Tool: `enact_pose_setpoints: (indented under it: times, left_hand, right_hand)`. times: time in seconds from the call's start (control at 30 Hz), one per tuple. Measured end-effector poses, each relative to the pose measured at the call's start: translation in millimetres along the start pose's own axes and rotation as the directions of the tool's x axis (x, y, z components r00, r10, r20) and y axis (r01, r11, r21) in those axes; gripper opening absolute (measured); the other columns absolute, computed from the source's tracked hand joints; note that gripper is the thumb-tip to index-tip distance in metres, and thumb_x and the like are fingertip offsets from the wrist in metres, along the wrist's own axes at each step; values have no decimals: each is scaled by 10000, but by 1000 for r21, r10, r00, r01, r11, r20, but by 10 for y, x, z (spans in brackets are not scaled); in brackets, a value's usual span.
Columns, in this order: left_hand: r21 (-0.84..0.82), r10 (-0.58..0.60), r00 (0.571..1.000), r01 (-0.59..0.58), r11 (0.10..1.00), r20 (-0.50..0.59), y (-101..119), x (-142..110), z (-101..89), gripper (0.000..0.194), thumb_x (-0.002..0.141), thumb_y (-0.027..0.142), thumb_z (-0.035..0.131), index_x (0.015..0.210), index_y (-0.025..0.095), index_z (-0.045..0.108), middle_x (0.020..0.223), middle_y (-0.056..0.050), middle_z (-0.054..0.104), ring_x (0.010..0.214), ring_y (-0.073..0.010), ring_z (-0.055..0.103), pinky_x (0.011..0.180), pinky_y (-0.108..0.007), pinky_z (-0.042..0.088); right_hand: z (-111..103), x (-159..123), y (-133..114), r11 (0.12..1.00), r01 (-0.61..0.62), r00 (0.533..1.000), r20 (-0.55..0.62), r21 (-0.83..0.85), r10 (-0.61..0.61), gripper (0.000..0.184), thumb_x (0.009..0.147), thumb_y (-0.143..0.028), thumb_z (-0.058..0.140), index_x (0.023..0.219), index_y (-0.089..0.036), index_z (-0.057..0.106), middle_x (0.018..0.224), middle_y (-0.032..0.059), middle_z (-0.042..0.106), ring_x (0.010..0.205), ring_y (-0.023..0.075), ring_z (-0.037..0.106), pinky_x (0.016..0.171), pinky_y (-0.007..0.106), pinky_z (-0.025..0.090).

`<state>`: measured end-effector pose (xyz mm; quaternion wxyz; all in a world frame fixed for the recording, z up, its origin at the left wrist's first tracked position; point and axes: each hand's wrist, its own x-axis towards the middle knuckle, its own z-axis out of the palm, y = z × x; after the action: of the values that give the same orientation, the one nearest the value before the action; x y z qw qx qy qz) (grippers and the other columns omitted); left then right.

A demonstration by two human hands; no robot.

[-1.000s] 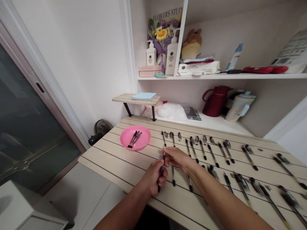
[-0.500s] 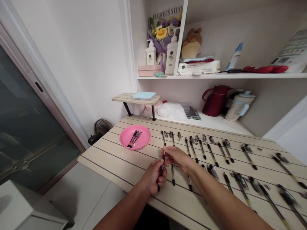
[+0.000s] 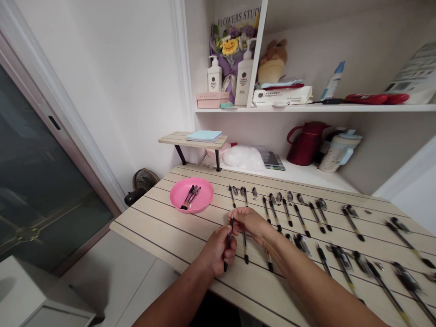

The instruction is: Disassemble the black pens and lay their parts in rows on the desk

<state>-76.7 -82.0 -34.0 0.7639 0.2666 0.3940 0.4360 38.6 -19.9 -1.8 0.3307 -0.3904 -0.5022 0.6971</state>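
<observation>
My left hand is wrapped round a black pen, which it holds nearly upright above the table. At the pen's upper end, the thumb and fingers of my right hand are pinched together; whatever small part they hold is hidden. Under my right hand lies another pen, partly covered. Several pen parts are spread to the right: black-ended barrels, caps and small silver bits. Left of my hands, a pink dish holds several pens.
The slatted table ends at the left and front. A small raised stand bears blue paper. Behind are shelves with bottles, a red jug and a pale cup. A fan is beyond the left edge.
My right fingers have shifted slightly at the pen's upper end, and the silver tip seen before is now less visible. My left hand keeps its grip. The other things have not moved.
</observation>
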Motion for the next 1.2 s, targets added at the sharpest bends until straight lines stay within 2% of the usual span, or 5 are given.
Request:
enact_pose_setpoints:
  times: [0.2,0.5,0.77,0.93,1.2]
  left_hand:
    - [23,16,1000,-16,1000,-7,-13,-7,13,240,730,421,479,794,190,460,476,76,413,292,-22,212,348,-177,81]
    - [51,12,1000,-11,999,-25,-19,-15,29,257,718,428,482,812,189,474,468,81,412,289,-18,218,339,-168,98]
    - [107,77,992,-66,992,-103,-21,0,51,296,714,441,495,845,176,504,504,62,465,312,-36,332,329,-162,181]
    - [90,147,973,-133,987,-178,-13,14,67,318,690,390,543,873,130,556,568,32,487,418,-71,472,384,-186,322]
    - [112,267,927,-245,963,-262,8,46,30,331,617,373,626,841,141,549,563,36,473,492,-94,503,449,-210,394]
  right_hand:
    - [-45,8,20,992,-81,995,-72,-99,74,322,673,-419,610,554,-163,456,384,-29,495,363,75,468,396,183,314]
    - [-153,86,-35,1000,6,982,-188,20,-3,98,700,-235,591,676,-143,568,559,0,563,478,61,514,458,165,417]
    - [-288,286,-112,881,-15,939,-310,-473,-150,132,745,-235,448,759,-160,555,624,26,614,526,93,552,465,183,415]
    - [-332,384,-47,660,-94,925,-310,-746,-218,90,639,-183,511,581,-154,572,521,26,589,501,117,532,474,202,370]
    - [-125,407,40,206,-154,938,-208,-966,-278,154,651,-260,561,731,-159,646,840,125,660,829,237,588,667,292,384]
